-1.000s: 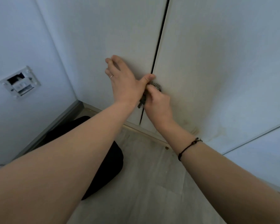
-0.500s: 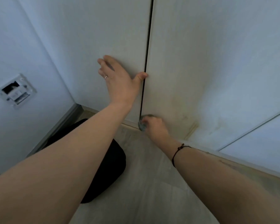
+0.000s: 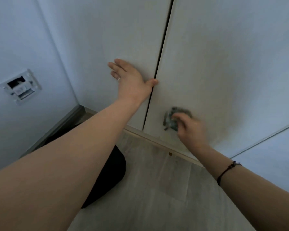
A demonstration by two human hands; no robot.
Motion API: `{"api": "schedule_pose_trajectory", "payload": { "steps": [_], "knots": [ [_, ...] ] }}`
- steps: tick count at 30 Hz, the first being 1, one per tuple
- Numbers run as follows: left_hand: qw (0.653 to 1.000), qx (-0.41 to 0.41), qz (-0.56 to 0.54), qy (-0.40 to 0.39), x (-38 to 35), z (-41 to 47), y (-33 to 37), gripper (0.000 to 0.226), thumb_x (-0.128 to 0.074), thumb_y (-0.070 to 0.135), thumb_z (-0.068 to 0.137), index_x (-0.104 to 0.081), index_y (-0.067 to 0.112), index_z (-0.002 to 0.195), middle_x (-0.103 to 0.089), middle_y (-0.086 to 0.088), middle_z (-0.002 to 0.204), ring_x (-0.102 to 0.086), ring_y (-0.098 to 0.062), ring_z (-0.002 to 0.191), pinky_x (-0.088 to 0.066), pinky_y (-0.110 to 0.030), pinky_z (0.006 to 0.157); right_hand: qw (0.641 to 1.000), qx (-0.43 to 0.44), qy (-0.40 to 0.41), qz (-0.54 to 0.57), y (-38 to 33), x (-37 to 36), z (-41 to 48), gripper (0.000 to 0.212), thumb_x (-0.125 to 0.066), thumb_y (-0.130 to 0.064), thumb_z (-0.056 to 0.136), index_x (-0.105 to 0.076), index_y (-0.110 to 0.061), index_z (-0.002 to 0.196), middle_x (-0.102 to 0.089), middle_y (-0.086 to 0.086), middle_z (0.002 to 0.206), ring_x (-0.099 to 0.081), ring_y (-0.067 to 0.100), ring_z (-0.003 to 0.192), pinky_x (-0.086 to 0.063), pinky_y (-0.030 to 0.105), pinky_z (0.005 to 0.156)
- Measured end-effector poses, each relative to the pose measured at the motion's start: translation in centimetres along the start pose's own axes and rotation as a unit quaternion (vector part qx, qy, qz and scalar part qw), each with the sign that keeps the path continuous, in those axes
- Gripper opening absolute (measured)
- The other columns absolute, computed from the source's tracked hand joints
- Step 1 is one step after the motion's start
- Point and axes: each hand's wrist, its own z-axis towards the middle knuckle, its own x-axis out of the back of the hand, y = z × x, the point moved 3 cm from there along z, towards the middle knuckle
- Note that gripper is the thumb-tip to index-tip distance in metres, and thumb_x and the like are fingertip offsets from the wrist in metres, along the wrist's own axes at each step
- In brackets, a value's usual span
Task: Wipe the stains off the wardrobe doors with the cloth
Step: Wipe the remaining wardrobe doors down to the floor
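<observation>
Pale and plain, the wardrobe (image 3: 240,22) fills the head view. It meets a blue-white wall (image 3: 23,39) at the left corner, with grey floor (image 3: 157,189) below.

Our left hand (image 3: 130,80) lies spread flat on the left door (image 3: 115,30), fingers straight and nothing in it. Its thumb sits at the dark gap between the doors, and a ring (image 3: 119,78) shows on one finger. Our right hand (image 3: 190,129), blurred, is curled round the cloth (image 3: 170,119). It presses the bunched wad low on the right door (image 3: 223,64), just right of the gap and a little above the bottom edge. A bracelet (image 3: 227,170) circles that wrist.

We judge the step in hand to be rubbing the lower part of the right door. To do it well we would:
- brace with the flat palm so the doors do not rattle
- press firmly and work in short overlapping strokes
- carry on rightward to the dingy patch (image 3: 223,135) near the bottom, which looks uncleaned
- refold the wad to a fresh face, so dirt is not smeared about

As for containers, the wardrobe is closed, so its contents are hidden. A wall box (image 3: 20,87) has an open slot with something dark inside; we cannot tell what. A black thing (image 3: 110,172) lies on the floor under our left arm, and whether it is a bag we cannot say.
</observation>
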Motion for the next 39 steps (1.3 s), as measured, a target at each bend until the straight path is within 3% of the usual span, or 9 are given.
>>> {"api": "schedule_pose_trajectory", "payload": {
  "steps": [5,9,13,16,19,26,30,33,39],
  "knots": [
    [1.0,0.008,-0.014,0.003,-0.4,-0.3,-0.3,0.155,-0.084,0.06,0.065,0.028,-0.009,0.146,0.032,-0.034,0.152,0.023,-0.051,0.144,-0.001,-0.055,0.123,0.913,-0.183,-0.355,-0.077,5.0,-4.7,-6.2,0.026,-0.06,-0.011,0.095,-0.073,-0.02,0.115,-0.073,0.009,0.113,-0.068,0.033,0.103,-0.056,0.039,0.081],
    [1.0,0.003,-0.02,0.021,-0.4,-0.2,-0.2,0.153,-0.084,0.059,0.064,0.025,-0.01,0.147,0.03,-0.036,0.152,0.021,-0.052,0.144,-0.005,-0.056,0.122,0.991,-0.088,-0.105,-0.003,-0.3,-1.2,0.7,0.025,-0.06,-0.008,0.088,-0.076,-0.015,0.106,-0.077,0.01,0.096,-0.071,0.03,0.084,-0.049,0.033,0.076],
    [0.999,0.001,-0.015,0.041,-0.6,-0.3,-0.6,0.15,-0.084,0.059,0.066,0.022,-0.006,0.15,0.028,-0.03,0.157,0.014,-0.047,0.148,-0.009,-0.047,0.123,0.985,-0.041,0.11,0.126,-3.3,4.3,7.4,0.019,-0.058,-0.001,0.092,-0.074,-0.008,0.101,-0.066,-0.012,0.084,-0.055,-0.005,0.065,-0.036,0.008,0.063],
    [0.999,0.003,-0.009,0.036,-0.3,-0.6,-0.6,0.149,-0.084,0.059,0.066,0.02,-0.006,0.151,0.025,-0.031,0.157,0.011,-0.047,0.149,-0.011,-0.047,0.124,0.995,-0.084,-0.053,0.018,0.8,1.7,0.2,0.025,-0.06,-0.001,0.087,-0.075,-0.013,0.102,-0.075,0.001,0.089,-0.066,0.012,0.071,-0.047,0.024,0.068],
    [0.999,-0.002,-0.018,0.036,-0.7,-0.6,-0.5,0.151,-0.084,0.059,0.064,0.02,-0.005,0.151,0.026,-0.029,0.157,0.012,-0.047,0.149,-0.016,-0.05,0.123,0.923,-0.214,-0.307,-0.086,5.8,-1.0,-7.8,0.031,-0.062,-0.006,0.087,-0.075,-0.018,0.113,-0.075,0.009,0.108,-0.069,0.034,0.1,-0.055,0.038,0.083],
    [0.996,-0.062,-0.01,0.058,-1.7,-1.2,-1.7,0.134,-0.069,0.064,0.078,0.016,-0.008,0.151,0.025,-0.033,0.156,0.015,-0.052,0.146,-0.011,-0.057,0.122,0.992,-0.079,0.053,0.084,-0.8,1.0,2.6,0.02,-0.062,-0.001,0.09,-0.075,-0.011,0.101,-0.066,-0.008,0.078,-0.051,-0.006,0.055,-0.031,0.003,0.06],
    [0.995,-0.076,0.006,0.061,-1.5,-1.4,-1.9,0.129,-0.064,0.066,0.081,0.013,-0.01,0.151,0.023,-0.036,0.155,0.013,-0.054,0.146,-0.009,-0.058,0.122,0.988,-0.075,-0.129,0.038,1.0,-5.2,-2.2,0.026,-0.061,-0.001,0.089,-0.075,-0.011,0.109,-0.076,0.008,0.096,-0.07,0.023,0.076,-0.053,0.027,0.07],
    [0.995,-0.077,0.007,0.062,-1.7,-1.4,-1.9,0.131,-0.063,0.067,0.079,0.013,-0.012,0.151,0.023,-0.038,0.154,0.014,-0.055,0.145,-0.006,-0.058,0.122,0.885,-0.201,-0.419,-0.032,4.3,-9.4,-8.8,0.038,-0.048,-0.004,0.1,-0.063,-0.018,0.132,-0.067,0.017,0.123,-0.064,0.035,0.108,-0.05,0.034,0.086],
    [0.992,-0.096,0.01,0.084,-2.1,-0.9,-2.2,0.134,-0.039,0.083,0.072,0.01,-0.015,0.149,0.018,-0.042,0.154,0.01,-0.058,0.144,-0.008,-0.059,0.121,0.965,-0.145,-0.19,0.106,-1.1,-10.2,-1.4,0.029,-0.059,-0.009,0.096,-0.072,-0.016,0.121,-0.075,0.015,0.108,-0.068,0.026,0.091,-0.051,0.033,0.084]
  ]
}}
